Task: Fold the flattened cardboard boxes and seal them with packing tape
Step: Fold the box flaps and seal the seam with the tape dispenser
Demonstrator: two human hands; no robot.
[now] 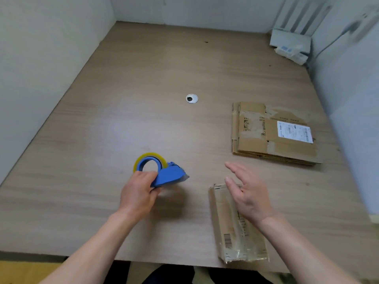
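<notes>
The blue tape dispenser (164, 173), loaded with a yellowish roll, is low over the table (123, 111) toward its near edge, gripped by the left hand's (138, 193) curled fingers. To its right a narrow, tape-glossed carton (231, 232) reaches the table's near edge under the right hand (246, 193), whose fingers are straight and which is perhaps hovering. The flattened cardboard stack (272, 136) lies beyond, near the right wall, with wide tabletop to the left.

On the tabletop (143, 78), a cable grommet (192, 98) sits near the middle. From it, the stack of flattened boxes (272, 132) lies at 4 o'clock, near the right wall. The tape dispenser (164, 173) is at 7 o'clock, in the left hand (139, 193). A single box (231, 238) lies at 5 o'clock, reaching the near edge, with the right hand (246, 193) over its far end. A boxy device (290, 41) stands at 1 o'clock in the far corner.
</notes>
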